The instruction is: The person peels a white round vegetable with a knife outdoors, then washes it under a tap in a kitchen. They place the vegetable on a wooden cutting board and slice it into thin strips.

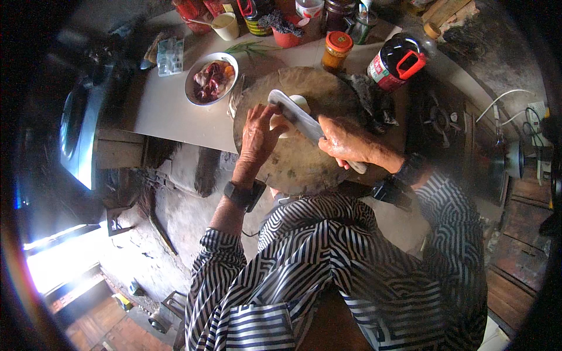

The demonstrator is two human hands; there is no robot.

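A round wooden chopping block point(303, 162) lies before me on the counter. My right hand point(347, 138) is closed around the handle of a cleaver point(300, 119), whose broad blade slants up and left over the block. Under and beside the blade is a white piece of food point(300, 102), partly hidden; I cannot tell its kind. My left hand point(262, 131) rests at its left side, fingertips on it near the blade, thumb apart from the fingers. To the left of the block stands a white bowl point(189, 85) with dark red, meat-like pieces and something orange.
Behind the block are a jar with an orange lid point(336, 52), a large bottle with a red handle point(388, 66), a white cup point(226, 27), a red container point(287, 38) and green stalks point(250, 47). A dark cloth point(373, 96) lies at the block's right edge.
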